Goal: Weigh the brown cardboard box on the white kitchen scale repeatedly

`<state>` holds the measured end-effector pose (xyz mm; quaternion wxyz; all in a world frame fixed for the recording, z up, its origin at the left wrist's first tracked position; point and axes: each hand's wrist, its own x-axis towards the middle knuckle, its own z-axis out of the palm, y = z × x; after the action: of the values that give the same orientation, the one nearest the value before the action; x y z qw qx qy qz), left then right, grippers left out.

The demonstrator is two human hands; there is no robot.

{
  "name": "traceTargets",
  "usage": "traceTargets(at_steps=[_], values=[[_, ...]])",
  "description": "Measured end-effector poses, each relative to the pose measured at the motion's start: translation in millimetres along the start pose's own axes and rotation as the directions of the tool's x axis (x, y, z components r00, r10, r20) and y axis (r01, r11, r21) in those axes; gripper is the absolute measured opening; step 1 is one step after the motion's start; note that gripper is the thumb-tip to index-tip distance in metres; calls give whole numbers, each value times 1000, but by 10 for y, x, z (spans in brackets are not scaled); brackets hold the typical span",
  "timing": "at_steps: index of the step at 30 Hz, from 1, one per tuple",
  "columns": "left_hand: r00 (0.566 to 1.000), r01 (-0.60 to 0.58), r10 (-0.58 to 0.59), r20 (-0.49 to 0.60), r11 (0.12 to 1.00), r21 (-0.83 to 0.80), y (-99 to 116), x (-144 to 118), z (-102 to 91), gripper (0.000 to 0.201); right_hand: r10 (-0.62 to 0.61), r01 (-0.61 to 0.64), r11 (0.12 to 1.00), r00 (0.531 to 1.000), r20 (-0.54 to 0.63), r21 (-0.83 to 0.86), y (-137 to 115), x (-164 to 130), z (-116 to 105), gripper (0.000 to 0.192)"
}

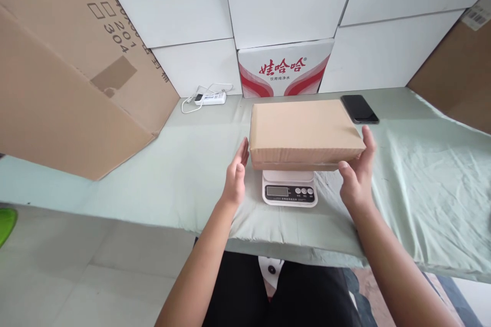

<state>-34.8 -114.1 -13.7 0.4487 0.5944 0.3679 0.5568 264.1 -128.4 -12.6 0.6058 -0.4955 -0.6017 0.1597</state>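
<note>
1. The cardboard box (305,133) is seen resting on the scale (290,188).
2. It is flanked by the open left hand (235,176) and right hand (356,173); nothing is gripped.
3. It is judged stiff and light, best held at its short ends.

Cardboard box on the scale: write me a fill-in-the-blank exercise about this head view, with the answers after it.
1. The flat cardboard box rests on a white kitchen ____.
2. The black phone lies on the green cloth at the box's far ____ corner.
3. The right hand touches the box's right end; the left hand is open at its ____ end.
4. The white power strip lies to the ____ of the red-and-white carton.

Answers: scale; right; left; left
</note>
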Motion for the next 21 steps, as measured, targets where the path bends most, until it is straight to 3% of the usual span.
traceTargets(at_steps=[4, 8, 10, 14, 17, 21], values=[[996, -53, 52, 71, 998, 15, 139, 84, 9, 87, -11, 10, 999, 1000, 12, 38, -233, 123, 30, 96], [989, -143, 142, 26, 990, 8, 265, 517, 1, 94, -149, 152, 986, 987, -54, 71, -326, 569, 107, 90], [993, -114, 114, 27, 993, 21, 207, 810, 22, 93, -195, 201, 974, 979, -60, 102, -179, 818, 191, 91], [1000, -16, 16, 13, 1000, 27, -124, 1202, 115, 96, -127, 135, 981, 989, -70, 137, 409, 1081, 382, 103], [1000, 2, -2, 20, 1000, 31, -359, 1255, 164, 96, -58, 67, 990, 996, -67, 126, 773, 1075, 446, 111], [997, 75, -75, 8, 997, 9, -533, 1244, 162, 96, 14, -12, 995, 1000, -24, 98, 918, 1028, 465, 106]])
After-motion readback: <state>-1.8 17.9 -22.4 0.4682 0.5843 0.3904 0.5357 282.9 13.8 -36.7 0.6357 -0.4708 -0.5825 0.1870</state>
